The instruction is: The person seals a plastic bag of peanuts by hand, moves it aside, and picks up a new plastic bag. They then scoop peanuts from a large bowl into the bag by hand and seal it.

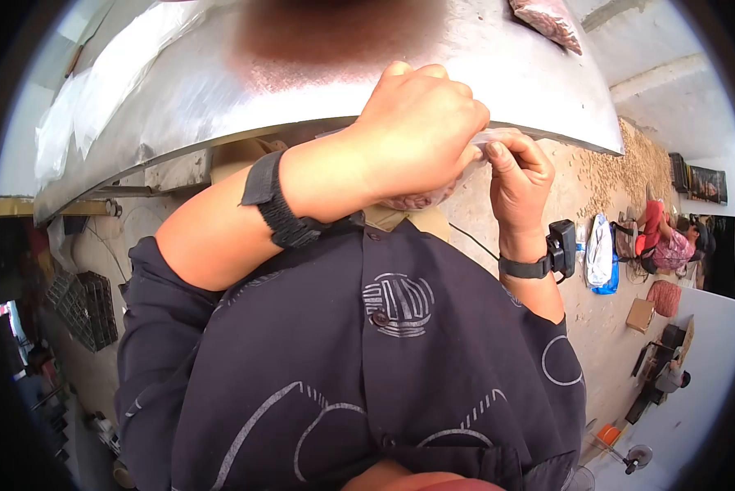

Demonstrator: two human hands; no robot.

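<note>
A clear plastic bag (423, 199) with small reddish-brown pieces in it, like peanuts, hangs in front of my chest at the metal table's near edge. My left hand (425, 123) is closed over the bag's upper end, its back facing up, so most of its grip is hidden. Close beside it, my right hand (521, 168) pinches the gathered plastic between thumb and fingers. Another filled clear bag (550, 23), with similar pinkish-brown contents, lies at the table's far right.
The shiny metal table (539, 90) spans the top, with white plastic sheeting (97, 98) at its left. A blurred brown mass (339, 29) is at the top. Beige bits (638, 168) cover floor at right, near a person (670, 245). A black crate (85, 311) stands at left.
</note>
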